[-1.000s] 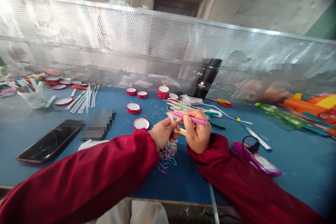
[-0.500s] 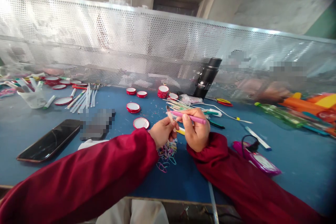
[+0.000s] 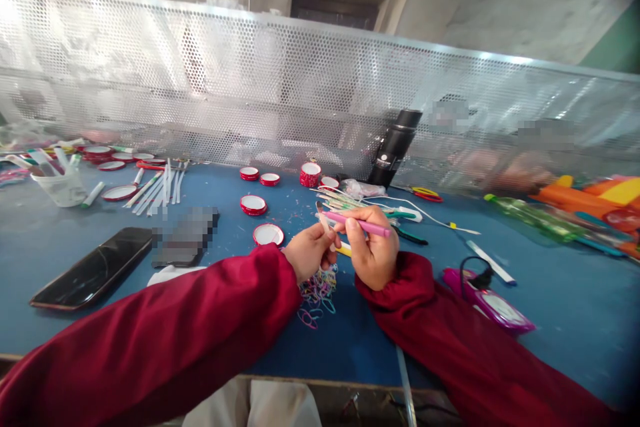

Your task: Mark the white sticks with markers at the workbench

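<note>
Between the fingers of my left hand point(image 3: 309, 253) is a thin whitish stick point(image 3: 325, 225) with a dark tip, tilted upward. My right hand point(image 3: 373, 250) is closed round a pink pen point(image 3: 364, 223), its front end pointing left at the stick's upper part. Whether pen and stick touch, I cannot tell. Beneath my hands lies a loose heap of coloured rubber bands point(image 3: 320, 290). A yellow and white strip point(image 3: 344, 249) shows between the two hands.
Red-rimmed lids point(image 3: 269, 235) lie ahead. Two phones point(image 3: 95, 267) and a cup of markers point(image 3: 59, 188) are on the left. A black bottle point(image 3: 396, 150) leans against the perforated metal screen point(image 3: 300, 87). A purple packet point(image 3: 493, 303) and orange items point(image 3: 580, 203) lie right.
Hardly anything differs. Both hands keep the same hold on the stick and the pen, with the pen's tip still beside the stick; the whole view has shifted very slightly.
</note>
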The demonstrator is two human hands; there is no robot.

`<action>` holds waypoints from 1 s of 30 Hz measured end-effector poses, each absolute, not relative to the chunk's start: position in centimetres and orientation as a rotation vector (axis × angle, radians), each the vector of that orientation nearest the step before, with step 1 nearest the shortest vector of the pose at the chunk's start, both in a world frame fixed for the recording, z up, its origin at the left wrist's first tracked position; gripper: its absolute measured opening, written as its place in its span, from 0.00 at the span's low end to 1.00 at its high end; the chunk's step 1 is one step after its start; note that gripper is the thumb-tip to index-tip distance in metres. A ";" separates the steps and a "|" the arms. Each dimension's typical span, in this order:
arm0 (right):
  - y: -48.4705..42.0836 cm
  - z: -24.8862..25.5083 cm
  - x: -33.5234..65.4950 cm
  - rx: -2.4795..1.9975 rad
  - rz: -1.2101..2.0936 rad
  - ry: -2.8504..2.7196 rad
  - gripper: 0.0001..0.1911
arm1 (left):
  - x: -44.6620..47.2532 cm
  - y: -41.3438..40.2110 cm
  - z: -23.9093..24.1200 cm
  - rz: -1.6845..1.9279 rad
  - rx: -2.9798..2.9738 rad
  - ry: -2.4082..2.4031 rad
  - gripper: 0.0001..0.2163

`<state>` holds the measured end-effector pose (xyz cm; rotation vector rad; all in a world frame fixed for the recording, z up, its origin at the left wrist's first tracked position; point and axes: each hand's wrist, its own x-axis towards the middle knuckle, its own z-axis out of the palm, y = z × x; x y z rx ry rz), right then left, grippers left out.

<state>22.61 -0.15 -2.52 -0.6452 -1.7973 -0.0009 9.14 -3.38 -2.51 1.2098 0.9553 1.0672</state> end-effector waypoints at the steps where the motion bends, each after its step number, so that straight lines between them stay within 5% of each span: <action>1: -0.1 -2.5 22.6 -0.649 -0.007 -1.797 0.05 | 9.1 -3.4 -2.5 1.072 1.209 0.956 0.11; 30: -0.1 -2.4 22.6 -0.662 -0.001 -1.790 0.04 | 9.1 -3.4 -2.5 1.050 1.217 0.966 0.11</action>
